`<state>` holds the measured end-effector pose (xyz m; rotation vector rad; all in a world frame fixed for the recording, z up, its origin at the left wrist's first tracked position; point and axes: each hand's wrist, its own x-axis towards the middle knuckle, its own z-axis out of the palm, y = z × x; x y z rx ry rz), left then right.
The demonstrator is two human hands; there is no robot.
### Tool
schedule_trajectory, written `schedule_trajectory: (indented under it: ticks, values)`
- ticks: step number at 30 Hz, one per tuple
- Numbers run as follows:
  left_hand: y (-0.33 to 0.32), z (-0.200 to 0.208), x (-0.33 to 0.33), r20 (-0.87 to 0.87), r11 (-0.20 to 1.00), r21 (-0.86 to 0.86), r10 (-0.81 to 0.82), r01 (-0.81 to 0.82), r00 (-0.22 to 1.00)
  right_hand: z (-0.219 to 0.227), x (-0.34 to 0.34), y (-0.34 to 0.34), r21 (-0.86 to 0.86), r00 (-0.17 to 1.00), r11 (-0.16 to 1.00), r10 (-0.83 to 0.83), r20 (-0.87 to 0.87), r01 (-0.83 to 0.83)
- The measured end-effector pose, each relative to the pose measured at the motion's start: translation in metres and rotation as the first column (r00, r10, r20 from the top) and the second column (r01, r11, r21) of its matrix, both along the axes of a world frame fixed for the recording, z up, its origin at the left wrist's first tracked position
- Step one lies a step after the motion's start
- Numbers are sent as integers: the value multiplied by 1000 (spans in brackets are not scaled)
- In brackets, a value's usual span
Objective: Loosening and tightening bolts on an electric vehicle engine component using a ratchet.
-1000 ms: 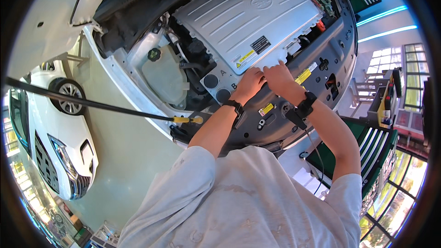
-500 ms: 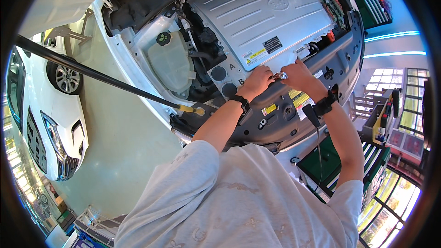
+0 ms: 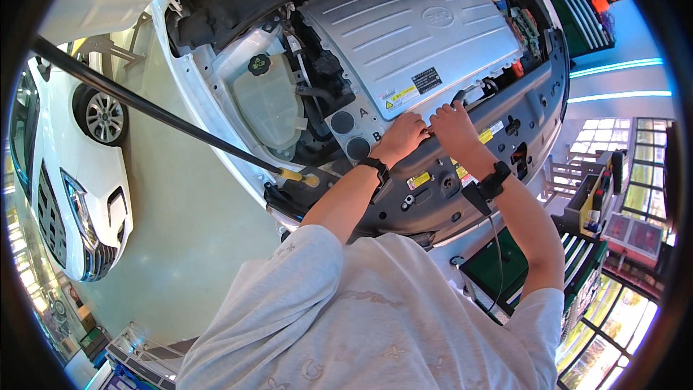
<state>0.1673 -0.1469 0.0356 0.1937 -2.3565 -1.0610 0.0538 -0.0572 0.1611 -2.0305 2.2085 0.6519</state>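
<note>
My left hand point(image 3: 404, 136) and my right hand point(image 3: 455, 130) meet at the front edge of the silver ribbed cover point(image 3: 426, 32) in a car's engine bay. Both hands are closed, fingertips nearly touching. Whatever small piece lies between them is mostly hidden by the fingers. A short dark end point(image 3: 459, 96) shows just past the right hand; whether it is held I cannot tell. Below my hands runs the dark front panel point(image 3: 393, 206), with a yellow label point(image 3: 420, 180) on it. Two round grey discs beside the left hand sit on a pale plate point(image 3: 369, 127).
A translucent coolant tank point(image 3: 263, 108) with a black cap stands left of the cover. The black hood prop point(image 3: 166, 120) slants across the left side. Another white car point(image 3: 72, 173) is parked at the left. A green tool cabinet point(image 3: 498, 263) stands at the right, near my right elbow.
My right hand has shifted slightly left and turned, closing in on the left hand. The shiny metal piece seen between them before is now covered. The view has moved slightly.
</note>
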Motion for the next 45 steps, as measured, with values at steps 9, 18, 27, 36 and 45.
schedule_trajectory:
  ticks: [9, 18, 27, 36, 45]
  values:
    - [-2, -4, 2, -26, 998, -44, 39, -40, 999, 5, 19, -7, 136, 843, 895, -446, 299, 425]
    - [2, -6, 0, -13, 999, -21, 35, -35, 999, -1, 7, -7, -15, 995, 996, 91, 31, -90]
    - [-2, -8, 1, 104, 999, -18, -28, 30, 994, 19, 25, -10, 152, 887, 924, -380, 262, 351]
    - [0, -1, 3, 58, 999, 45, 10, -12, 998, 6, 2, 2, -16, 965, 984, -172, 198, 178]
    - [1, 1, 2, 9, 999, 18, 27, -27, 1000, 10, 14, -4, 27, 959, 975, -221, 179, 220]
